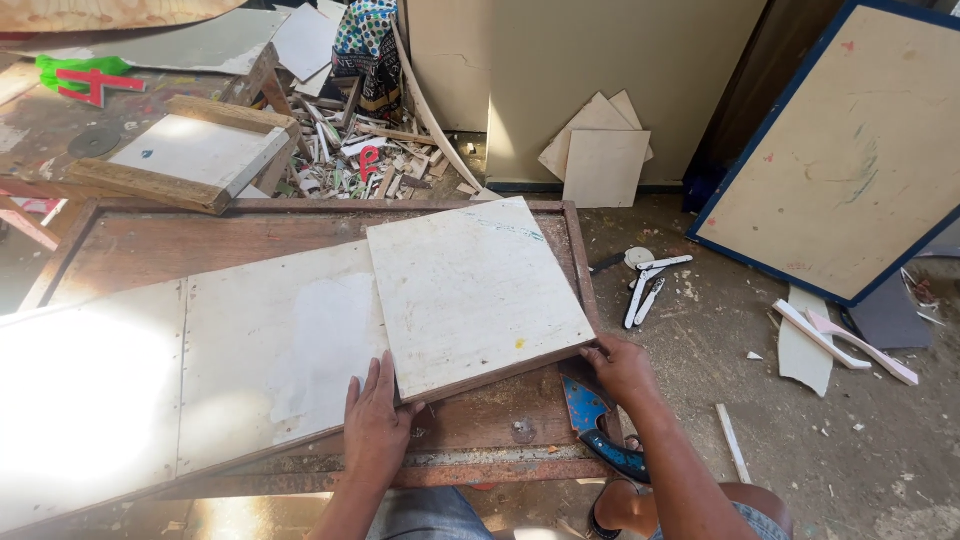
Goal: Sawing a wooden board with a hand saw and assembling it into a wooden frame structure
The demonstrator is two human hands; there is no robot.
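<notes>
A square off-white board (pixel 475 290) lies tilted on a wooden workbench (pixel 150 245), overlapping a longer white panel (pixel 270 350). My left hand (pixel 377 425) lies flat, fingers spread, against the square board's near left corner and on the long panel. My right hand (pixel 620 368) grips the square board's near right corner at the bench edge. Below the right hand a blue-handled tool (pixel 597 430) sits at the bench corner. My knee (pixel 690 505) shows at the bottom.
A second white panel (pixel 85 400) lies at the left in bright sun. A framed small board (pixel 190 150) and scrap wood pile (pixel 350 150) lie behind. Boards (pixel 603 150) lean on the wall; a large blue-framed board (pixel 850 150) stands at right. Offcuts (pixel 840 345) litter the floor.
</notes>
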